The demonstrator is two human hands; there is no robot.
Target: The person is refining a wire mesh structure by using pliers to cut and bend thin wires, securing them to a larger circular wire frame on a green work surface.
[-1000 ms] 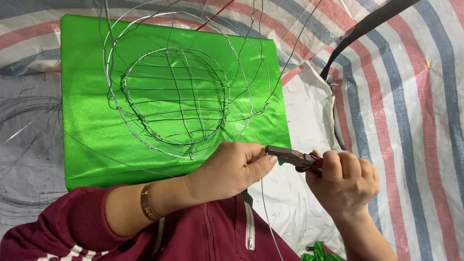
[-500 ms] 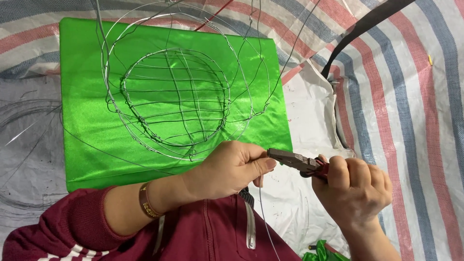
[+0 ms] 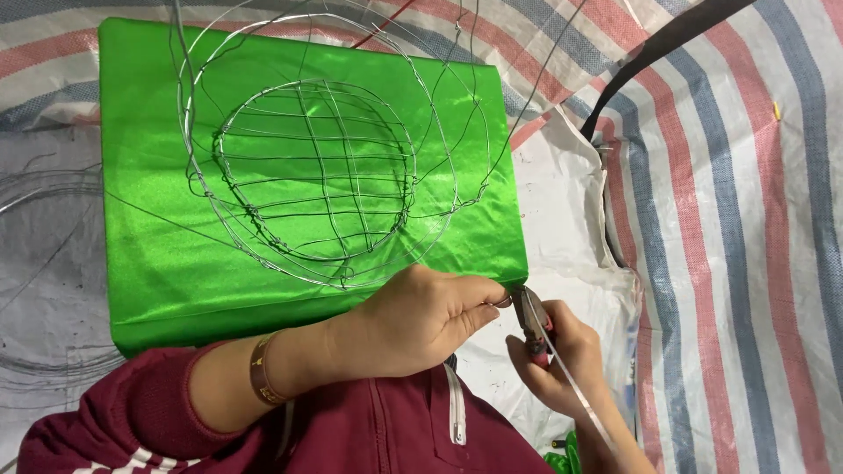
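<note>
Grip: right hand point(image 3: 562, 364) closed round the red handles of the pliers point(image 3: 532, 321), nose pointing up toward the left fingertips. The jaws look closed, or nearly so, on a small loop of wire held there; the contact itself is too small to read for certain.

Left hand point(image 3: 421, 318): curled, thumb and forefinger pinching that same loop at the near rim of the wire frame point(image 3: 325, 167). Bracelet point(image 3: 258, 379) on the wrist, maroon sleeve point(image 3: 123, 421) pushed back.

Loose wire point(image 3: 571, 377): one straight length runs from the pliers down across the right hand and out of the bottom edge.

Change: half a second back the pliers lay nearly level, coming in from the right, the right hand held out to the side. Now they stand almost upright and the hand has swung in under the left fingers. Judged from this, the tool has been rotated about the pinched point, a turn of the kind that twists a wire end tight to the rim.

Frame: a round basket shape, gridded inner circle within wider outer hoops, resting on the green cloth point(image 3: 158, 246), its position unchanged.

Surroundings: the cloth covers a flat slab; white plastic sheet point(image 3: 571, 202) just right of it; striped tarpaulin point(image 3: 746, 219) beyond, crossed by a black strap point(image 3: 650, 53).
</note>
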